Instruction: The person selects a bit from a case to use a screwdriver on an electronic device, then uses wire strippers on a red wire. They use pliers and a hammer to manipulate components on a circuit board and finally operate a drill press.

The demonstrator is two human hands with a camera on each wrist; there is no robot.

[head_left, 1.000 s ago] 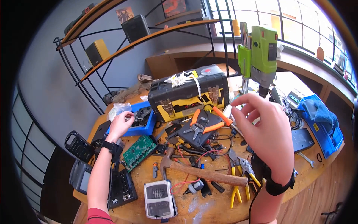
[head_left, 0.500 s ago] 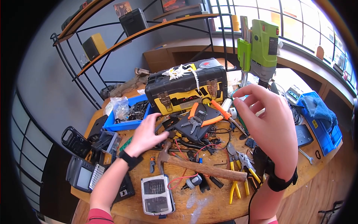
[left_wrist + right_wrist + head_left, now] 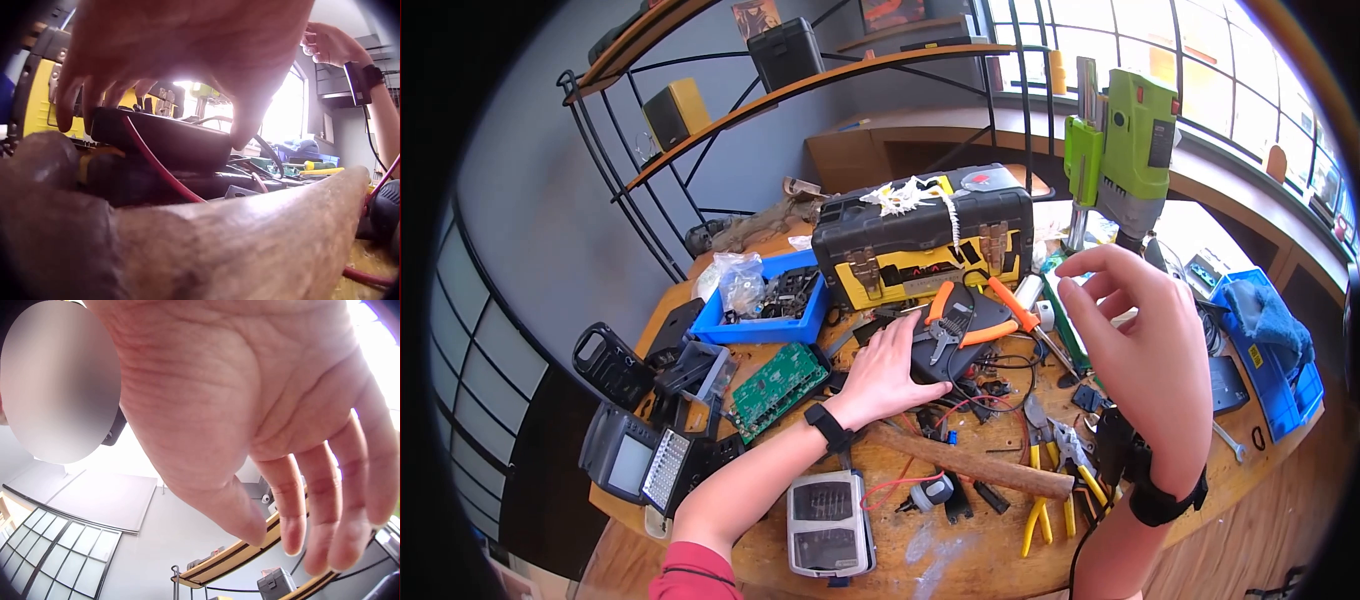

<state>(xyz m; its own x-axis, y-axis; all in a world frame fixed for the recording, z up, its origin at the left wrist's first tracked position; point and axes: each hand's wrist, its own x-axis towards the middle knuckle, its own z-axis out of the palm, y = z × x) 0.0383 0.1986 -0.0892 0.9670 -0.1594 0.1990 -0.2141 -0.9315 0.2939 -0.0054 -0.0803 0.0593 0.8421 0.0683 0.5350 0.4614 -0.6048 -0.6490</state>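
Observation:
My left hand (image 3: 885, 370) reaches over the hammer to a flat black case (image 3: 930, 372) in the middle of the bench. Its fingers are spread. In the left wrist view, fingertips lie at one end of the black case (image 3: 162, 139) and the thumb tip is right at the other, with a gap under the palm. A wire stripper (image 3: 943, 337) with orange handles lies on top of the case. The wooden hammer handle (image 3: 990, 470) crosses in front. My right hand (image 3: 1145, 335) hangs raised in the air, fingers loosely bent, holding nothing.
A black and yellow toolbox (image 3: 920, 235) stands behind the case. At left are a blue tray (image 3: 775, 328) of parts and a green circuit board (image 3: 780, 390). A bit case (image 3: 828, 535) and yellow-handled pliers (image 3: 1040, 515) lie in front. A green drill press (image 3: 1135, 150) rises at right.
My left hand has swung from over the blue tray to the right, down to the black case. The circuit board and tray are uncovered again. My right hand keeps its raised pose.

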